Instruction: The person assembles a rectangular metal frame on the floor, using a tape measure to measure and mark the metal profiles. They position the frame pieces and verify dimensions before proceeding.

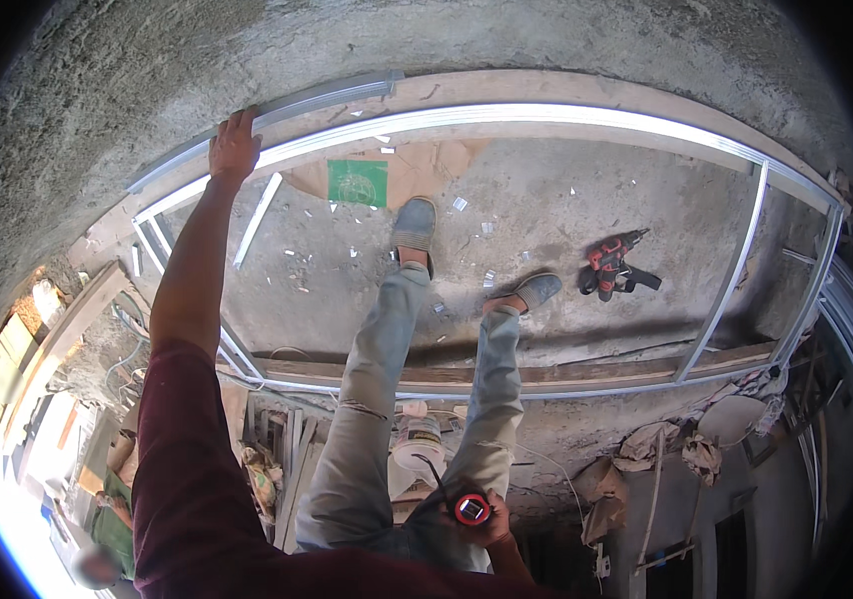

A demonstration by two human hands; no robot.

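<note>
At the far left, my left hand [235,148] reaches forward with its fingers closed over a grey metal channel [322,101]. That channel lies along a wooden plank [506,90] by the rough wall. Close to my body, my right hand [494,521] is wrapped round a tape measure [471,509] with a round red rim and dark centre. A dark strip sticks up beside it. Below the channel, a long shiny metal frame [446,117] spans the view, with an upright stud [726,275] near its right end.
A red and black cordless drill [606,262] lies on the concrete floor right of my feet. Small metal offcuts, flattened cardboard [426,170] and a loose metal strip [258,220] are scattered there. Behind stands a white bucket [417,439]. Another person [112,519] is at lower left.
</note>
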